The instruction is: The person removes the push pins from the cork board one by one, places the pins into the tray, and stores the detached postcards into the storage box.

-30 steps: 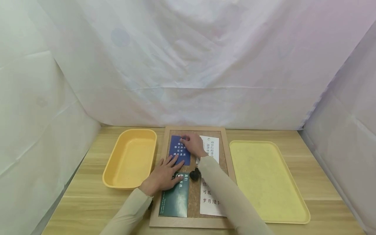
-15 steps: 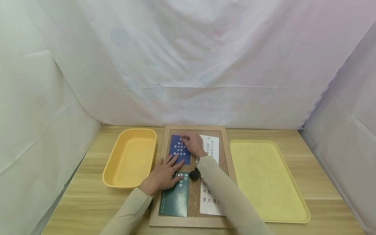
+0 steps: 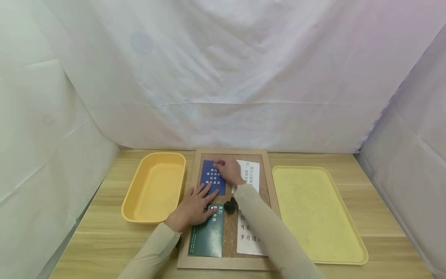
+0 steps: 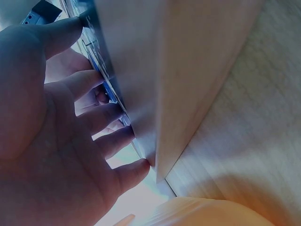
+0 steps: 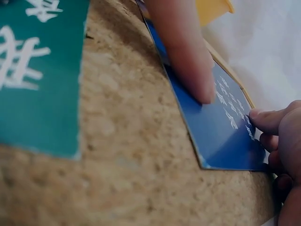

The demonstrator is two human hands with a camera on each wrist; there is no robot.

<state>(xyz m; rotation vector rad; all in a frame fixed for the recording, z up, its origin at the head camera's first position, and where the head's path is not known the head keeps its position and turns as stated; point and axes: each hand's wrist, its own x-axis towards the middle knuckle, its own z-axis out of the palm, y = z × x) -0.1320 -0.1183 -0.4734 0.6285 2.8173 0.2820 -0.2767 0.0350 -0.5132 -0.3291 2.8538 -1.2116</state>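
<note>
One blue card (image 3: 210, 177) lies in the far left part of the corkboard (image 3: 230, 236). The left hand (image 3: 191, 208), fingers spread and straight, touches the card's near end; the right hand (image 3: 228, 171) curls at its far edge, and whether it pinches anything is hidden. If the left hand lifts while the right hand pushes, the card could skew or slide toward the green card (image 3: 210, 240) at the corkboard's near left.

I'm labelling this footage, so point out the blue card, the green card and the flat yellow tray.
Blue card (image 3: 212, 177): head view, on its printed middle.
Green card (image 3: 208, 237): head view, lower half.
Flat yellow tray (image 3: 317, 215): head view, bare floor.
</note>
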